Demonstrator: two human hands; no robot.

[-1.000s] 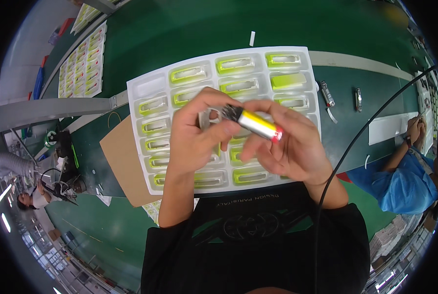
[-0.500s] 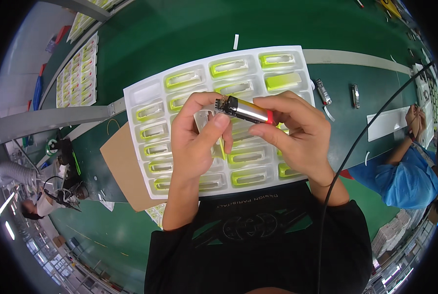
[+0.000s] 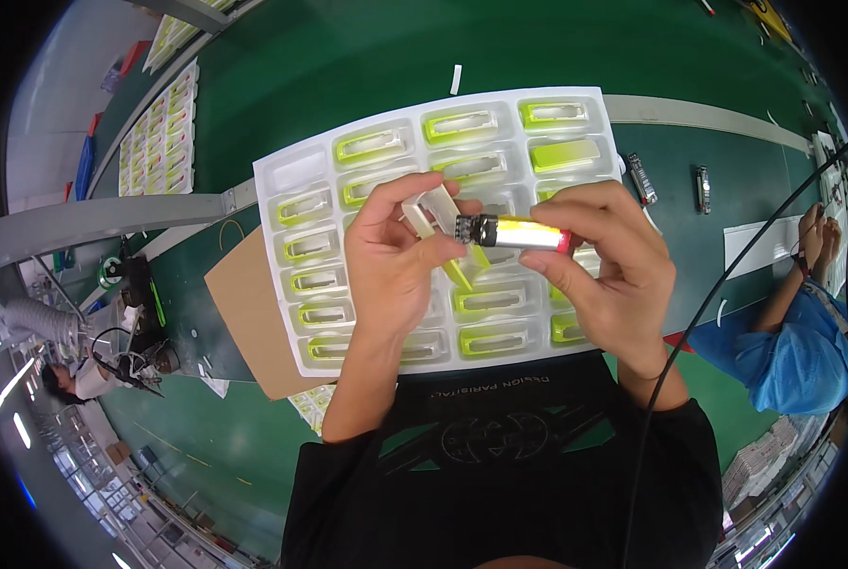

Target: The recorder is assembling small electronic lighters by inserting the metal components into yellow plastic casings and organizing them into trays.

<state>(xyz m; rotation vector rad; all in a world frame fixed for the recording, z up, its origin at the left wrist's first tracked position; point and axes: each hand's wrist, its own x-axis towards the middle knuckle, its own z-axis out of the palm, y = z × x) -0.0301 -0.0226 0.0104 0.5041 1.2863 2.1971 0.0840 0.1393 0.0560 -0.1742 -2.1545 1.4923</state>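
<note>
Between the thumb and fingers of my right hand point(image 3: 618, 275) is a cylindrical battery point(image 3: 524, 234) with a shiny wrap, a red end and a small dark circuit part at its left end. My left hand point(image 3: 386, 266) is closed around a hollow plastic shell point(image 3: 422, 216), whitish and yellow-green, held tilted. The battery's circuit end is close to the shell's opening and the left thumb; whether they touch I cannot tell. Below both hands lies a white moulded tray point(image 3: 296, 177) with yellow-green shells in most visible pockets. My hands hide its middle.
Two small electronic assemblies lie right of the tray, one of them upright-looking point(image 3: 703, 190). Brown cardboard point(image 3: 253, 313) sticks out under the tray's left side. A black cable point(image 3: 690, 332) hangs across the right. A co-worker in a blue sleeve point(image 3: 775, 351) sits at the right.
The battery has moved right, away from my left fingers, and turned nearly level. The shell has come up into clearer view in my left hand. The view has shifted slightly.
</note>
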